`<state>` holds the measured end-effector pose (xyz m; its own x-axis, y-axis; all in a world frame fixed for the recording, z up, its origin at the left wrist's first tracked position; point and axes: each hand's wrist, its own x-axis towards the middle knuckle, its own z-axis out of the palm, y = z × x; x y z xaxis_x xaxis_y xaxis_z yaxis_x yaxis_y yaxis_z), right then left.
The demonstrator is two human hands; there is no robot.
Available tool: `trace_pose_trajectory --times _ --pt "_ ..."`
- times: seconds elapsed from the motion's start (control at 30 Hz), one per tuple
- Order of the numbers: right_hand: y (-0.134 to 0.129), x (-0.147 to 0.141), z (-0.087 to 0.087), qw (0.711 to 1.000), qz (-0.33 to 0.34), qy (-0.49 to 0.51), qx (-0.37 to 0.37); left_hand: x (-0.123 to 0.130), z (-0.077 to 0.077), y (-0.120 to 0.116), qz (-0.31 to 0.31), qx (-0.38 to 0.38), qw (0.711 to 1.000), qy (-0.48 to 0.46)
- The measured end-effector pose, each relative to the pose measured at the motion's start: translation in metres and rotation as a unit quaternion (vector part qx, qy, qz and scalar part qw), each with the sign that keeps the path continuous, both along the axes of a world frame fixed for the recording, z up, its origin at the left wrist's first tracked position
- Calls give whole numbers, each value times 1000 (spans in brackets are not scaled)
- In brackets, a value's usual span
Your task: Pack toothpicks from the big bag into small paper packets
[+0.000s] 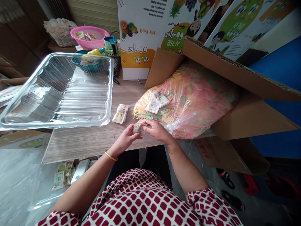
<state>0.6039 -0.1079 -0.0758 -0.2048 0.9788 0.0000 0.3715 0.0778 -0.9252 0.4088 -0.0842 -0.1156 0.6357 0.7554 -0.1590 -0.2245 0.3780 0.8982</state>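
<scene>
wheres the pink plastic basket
In the head view, the pink plastic basket sits at the top, just beyond the clear plastic tray and left of the fruit-printed panel.

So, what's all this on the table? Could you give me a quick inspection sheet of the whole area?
surface: wood-grain table, holding everything below.
job's things: small clear packet held up; more packets on the large clear plastic bag of multicoloured sticks; another packet on the table.
clutter: clear plastic tray; pink basket.
grippers: bare hands, left hand and right hand both on the packet; gold bangle on the left wrist.
cables: nothing seen.
surroundings: open cardboard box around the bag; printed fruit display boards; dark shoes on the floor.
</scene>
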Motion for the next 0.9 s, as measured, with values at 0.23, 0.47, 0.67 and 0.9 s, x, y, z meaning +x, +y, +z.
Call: trace_pose_trajectory --times 0.23,0.47,0.67,0.9 --pt "3 -7 -2 997 -64 42 -25 -9 -2 2 22 7 999 -27" --pt "-3 -5 9 979 -151 123 55 -12 10 -1 40 29 998 -23" --pt "-2 -3 14 991 -114 58 33 -8 4 5 7 4 1000 -23" --pt "0 -2 9 995 -58 -51 62 -2 -9 3 11 20 1000 2"
